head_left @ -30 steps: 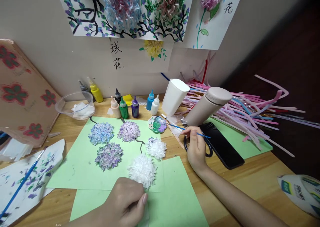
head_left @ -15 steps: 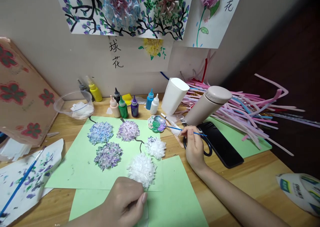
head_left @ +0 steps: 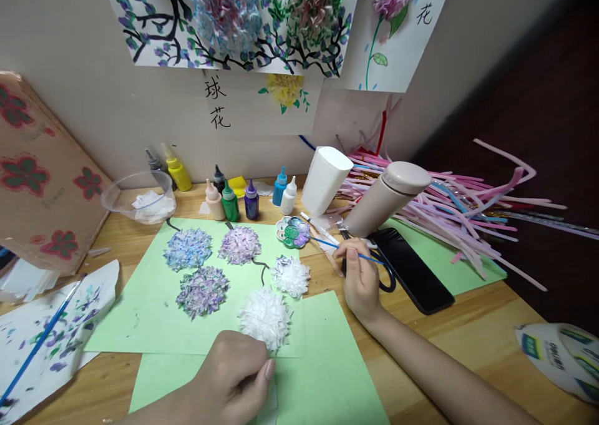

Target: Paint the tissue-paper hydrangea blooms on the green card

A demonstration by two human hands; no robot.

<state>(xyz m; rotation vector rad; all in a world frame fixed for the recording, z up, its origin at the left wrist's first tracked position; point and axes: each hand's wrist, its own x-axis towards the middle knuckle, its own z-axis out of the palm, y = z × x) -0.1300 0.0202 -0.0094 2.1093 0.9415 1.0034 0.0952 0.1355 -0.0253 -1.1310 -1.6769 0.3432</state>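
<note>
My right hand (head_left: 361,280) pinches a thin blue paintbrush (head_left: 344,252) whose tip reaches the small flower-shaped paint palette (head_left: 293,232). My left hand (head_left: 231,378) is curled near the front edge, pressing down on the green paper (head_left: 150,312) beside a white tissue flower (head_left: 264,318). Several tissue flowers sit on that sheet: a blue one (head_left: 188,249), a pale purple one (head_left: 240,244), a darker purple one (head_left: 202,291) and a small white one (head_left: 291,276).
Paint bottles (head_left: 233,201) line the wall beside a clear bowl (head_left: 139,198). A white cup (head_left: 326,180), a beige flask (head_left: 388,198), a black phone (head_left: 412,270), scissors and a pile of pipe cleaners (head_left: 458,213) lie right. A second brush (head_left: 40,341) rests on stained paper left.
My right hand has drifted slightly left with the brush, bringing its tip closer to the palette. The left hand has stayed in place.
</note>
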